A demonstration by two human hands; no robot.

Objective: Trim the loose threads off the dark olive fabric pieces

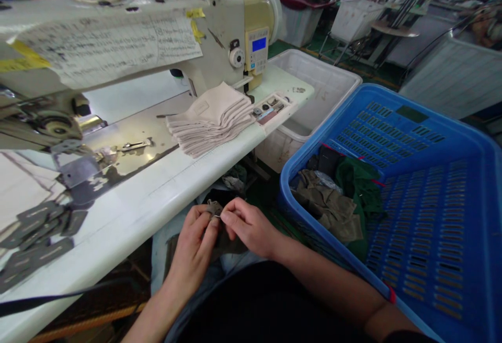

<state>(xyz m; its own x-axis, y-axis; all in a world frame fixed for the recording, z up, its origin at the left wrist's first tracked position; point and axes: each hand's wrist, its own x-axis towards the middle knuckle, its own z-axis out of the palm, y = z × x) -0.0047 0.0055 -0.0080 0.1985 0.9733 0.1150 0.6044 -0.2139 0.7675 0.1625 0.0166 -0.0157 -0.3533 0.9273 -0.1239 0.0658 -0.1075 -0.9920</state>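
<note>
Over my lap, in front of the table edge, my left hand [195, 243] pinches a brown-grey fabric piece [214, 207] between thumb and fingers. My right hand [253, 228] is closed in a pinch right beside it. A thin, pale strand or edge shows between the two hands, too small to name. More of the dark cloth hangs below, partly covered by the hands. Beyond them, a fanned stack of beige fabric pieces [214, 118] lies on the white sewing table [168, 186].
The sewing machine [219, 24] stands across the table, with dark fabric tabs [39, 238] at left. To my right is a blue plastic basket [427, 186] with green and brown garments [333, 202]. A white bin [325, 76] sits behind it.
</note>
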